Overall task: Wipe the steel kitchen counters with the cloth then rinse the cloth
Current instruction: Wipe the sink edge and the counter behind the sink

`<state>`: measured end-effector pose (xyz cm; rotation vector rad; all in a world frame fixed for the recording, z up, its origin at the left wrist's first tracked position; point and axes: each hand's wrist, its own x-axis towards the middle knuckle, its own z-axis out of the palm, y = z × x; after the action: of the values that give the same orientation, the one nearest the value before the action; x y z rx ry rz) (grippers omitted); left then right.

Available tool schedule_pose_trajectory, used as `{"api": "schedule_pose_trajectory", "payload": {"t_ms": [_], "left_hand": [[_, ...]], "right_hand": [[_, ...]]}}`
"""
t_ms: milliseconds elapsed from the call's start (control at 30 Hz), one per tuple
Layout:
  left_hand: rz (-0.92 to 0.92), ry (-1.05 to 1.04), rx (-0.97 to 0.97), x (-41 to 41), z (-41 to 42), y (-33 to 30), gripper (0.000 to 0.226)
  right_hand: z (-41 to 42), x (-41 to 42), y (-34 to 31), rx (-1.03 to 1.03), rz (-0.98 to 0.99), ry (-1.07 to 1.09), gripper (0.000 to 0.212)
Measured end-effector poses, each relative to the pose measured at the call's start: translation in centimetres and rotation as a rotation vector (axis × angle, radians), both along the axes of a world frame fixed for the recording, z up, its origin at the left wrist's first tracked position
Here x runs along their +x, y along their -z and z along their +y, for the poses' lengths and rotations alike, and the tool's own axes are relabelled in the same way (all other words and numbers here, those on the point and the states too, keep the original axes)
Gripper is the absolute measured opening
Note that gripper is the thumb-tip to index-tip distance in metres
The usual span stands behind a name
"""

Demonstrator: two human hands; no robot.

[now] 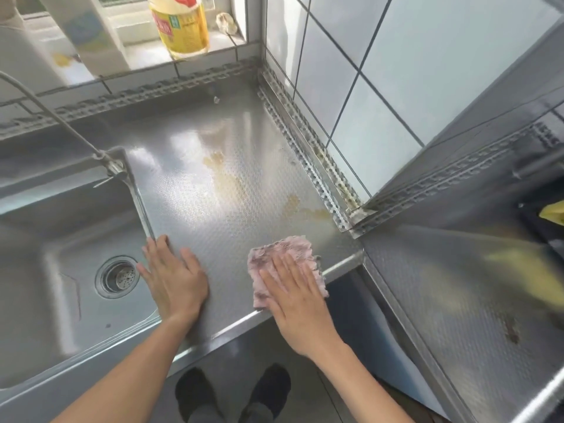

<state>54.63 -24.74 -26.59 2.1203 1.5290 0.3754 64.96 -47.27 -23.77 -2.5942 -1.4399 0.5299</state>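
Note:
A textured steel counter (pixel 213 190) fills the middle of the view, with yellowish stains across it toward the back right corner. A pink cloth (pixel 283 254) lies flat near the counter's front edge. My right hand (pixel 296 297) presses down on the cloth with straight fingers. My left hand (pixel 174 279) rests flat on the bare counter beside the sink's edge, holding nothing. The steel sink (pixel 61 270) with its round drain (pixel 117 277) lies to the left.
A second steel counter (pixel 457 285) runs to the right, with a brown stain and a blurred yellow object at its far side. A yellow oil bottle (pixel 180 25) and white containers stand on the window ledge. Tiled walls close the back corner. A faucet pipe (pixel 55 117) crosses above the sink.

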Motion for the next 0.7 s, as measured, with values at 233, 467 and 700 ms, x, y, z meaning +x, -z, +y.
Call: {"api": "schedule_pose_trajectory", "payload": {"t_ms": [233,467,700], "left_hand": [[0.018,-0.001,0.015,0.3,0.0,-0.1,0.064],[0.037,-0.009,0.01,0.1,0.1,0.4,0.062],[0.041,-0.014,0.013,0.3,0.1,0.2,0.063]], "right_hand": [[-0.6,9.3,0.0,-0.069,-0.009,0.182,0.06],[7.0,7.2,0.6,-0.014,0.014,0.238,0.059],[1.2,3.1,0.7,0.025,-0.022,-0.207,0.056]]}}
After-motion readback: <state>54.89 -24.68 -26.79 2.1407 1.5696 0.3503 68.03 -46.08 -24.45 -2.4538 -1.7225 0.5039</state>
